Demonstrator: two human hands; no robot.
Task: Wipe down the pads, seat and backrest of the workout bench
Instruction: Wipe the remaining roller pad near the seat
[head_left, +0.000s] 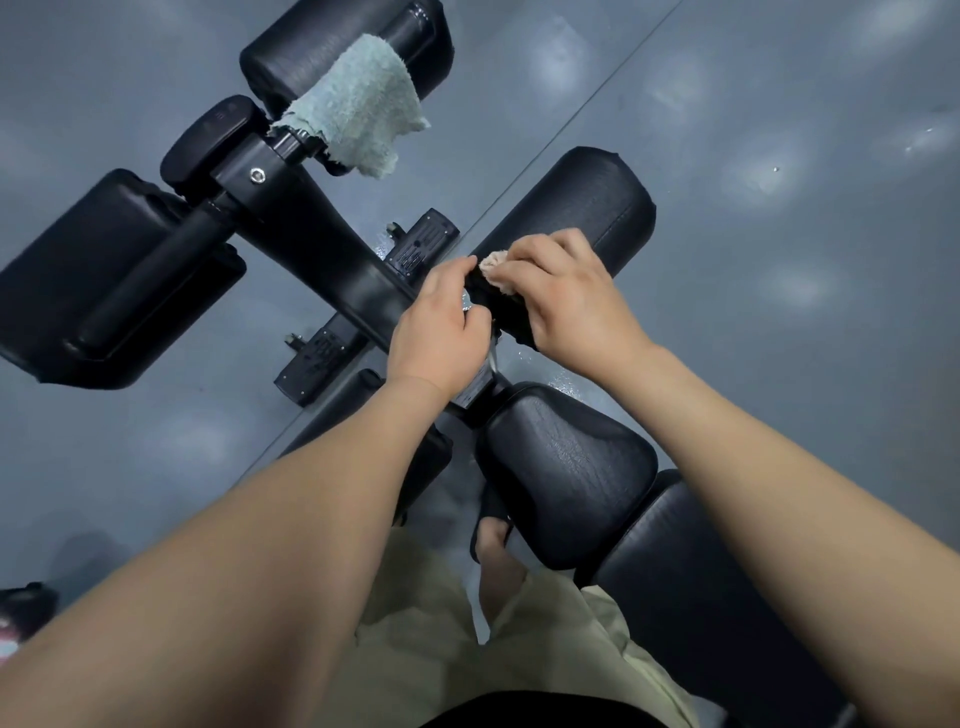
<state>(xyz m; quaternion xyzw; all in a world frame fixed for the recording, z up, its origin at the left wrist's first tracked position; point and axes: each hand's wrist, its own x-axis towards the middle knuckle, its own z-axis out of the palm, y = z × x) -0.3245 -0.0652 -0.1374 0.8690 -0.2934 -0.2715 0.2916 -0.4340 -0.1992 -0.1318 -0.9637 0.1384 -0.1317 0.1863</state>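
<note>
A black workout bench lies below me, its seat (566, 467) near my legs and its backrest (727, 587) at the lower right. Black roller pads stand beyond: one to the right (587, 202), one at the far top (332, 47), one on the left (104, 280). My right hand (566, 296) presses a small beige cloth (493, 262) onto the inner end of the right roller pad. My left hand (441, 322) grips the black frame (322, 249) beside that pad. A pale green towel (358, 109) hangs over the far pad.
Grey floor (779, 208) surrounds the bench. Two black foot plates (421, 241) sit under the frame. My sandalled foot (493, 530) stands beside the seat. A dark object (26, 603) lies at the lower left edge.
</note>
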